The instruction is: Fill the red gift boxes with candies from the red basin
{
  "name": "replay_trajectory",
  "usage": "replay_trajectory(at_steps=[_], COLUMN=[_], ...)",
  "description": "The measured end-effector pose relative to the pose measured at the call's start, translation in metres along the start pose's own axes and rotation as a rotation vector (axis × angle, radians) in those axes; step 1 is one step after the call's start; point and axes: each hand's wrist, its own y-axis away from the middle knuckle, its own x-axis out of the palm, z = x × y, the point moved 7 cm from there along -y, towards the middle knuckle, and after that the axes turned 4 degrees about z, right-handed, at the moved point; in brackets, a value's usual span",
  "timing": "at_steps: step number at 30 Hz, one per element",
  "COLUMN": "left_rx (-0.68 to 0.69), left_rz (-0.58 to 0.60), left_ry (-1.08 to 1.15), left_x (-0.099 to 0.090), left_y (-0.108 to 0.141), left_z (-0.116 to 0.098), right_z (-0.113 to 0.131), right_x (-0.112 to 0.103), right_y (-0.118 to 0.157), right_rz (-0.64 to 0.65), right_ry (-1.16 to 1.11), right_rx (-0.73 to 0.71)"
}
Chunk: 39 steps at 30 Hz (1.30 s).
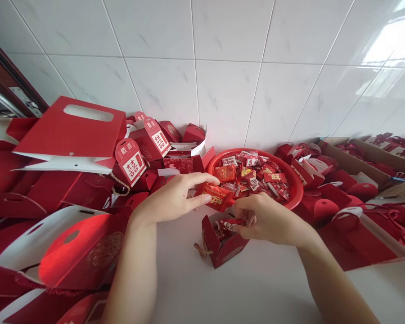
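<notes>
My left hand [178, 198] grips a large orange-red wrapped candy [216, 196] between thumb and fingers, just in front of the basket. Below it stands a small open red gift box [227, 254] with a twisted cord on its left side. Several wrapped candies show inside the box. My right hand [270, 220] is over the box's right side, its fingers closed on a red wrapped candy [230, 224] at the opening. Behind both hands, a round red plastic basket [295, 198] holds many wrapped candies.
Red gift boxes [77, 252] are heaped on the left, with a large red bag-shaped box [70, 130] on top. More red boxes [354, 234] and cardboard cartons [337, 150] lie to the right. A white tiled wall [226, 99] rises behind the white tabletop [229, 292].
</notes>
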Motion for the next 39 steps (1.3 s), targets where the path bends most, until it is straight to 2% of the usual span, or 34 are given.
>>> replay_trajectory(at_steps=[3,6,9,13,17,21,25,29,34,39], left_rx=[0.004,-0.011,-0.048,-0.013,-0.016,-0.071,-0.103,-0.174,-0.166,-0.236], left_rz=[0.035,0.066,0.069,0.061,0.129,0.200,0.304,0.379,0.393,0.358], left_ry=[-0.018,-0.019,0.015,0.080,0.169,0.047,-0.044,-0.013,-0.043,-0.136], left_x=[0.003,0.005,0.006,0.011,0.021,0.026,0.034,0.041,0.039,0.034], left_y=[0.000,0.000,0.000,-0.003,-0.005,-0.005,-0.005,-0.004,-0.002,-0.003], left_z=[-0.001,-0.001,0.001,-0.002,-0.002,0.000,0.001,0.010,0.012,0.018], right_z=[0.002,0.004,0.001,-0.003,-0.001,0.002,0.009,0.012,0.008,0.007], right_x=[0.007,0.010,0.002,-0.008,-0.017,-0.024,-0.020,-0.011,-0.007,0.003], right_y=[-0.002,-0.004,-0.003,-0.003,0.000,0.009,0.011,0.007,0.002,-0.006], right_rz=[0.054,0.070,-0.012,-0.124,-0.217,-0.236,-0.167,-0.107,-0.130,-0.063], right_ry=[0.119,0.116,0.018,-0.145,-0.193,-0.199,-0.204,-0.039,0.147,0.120], right_rx=[-0.018,-0.058,-0.030,0.003,-0.029,-0.054,-0.107,-0.099,-0.039,-0.012])
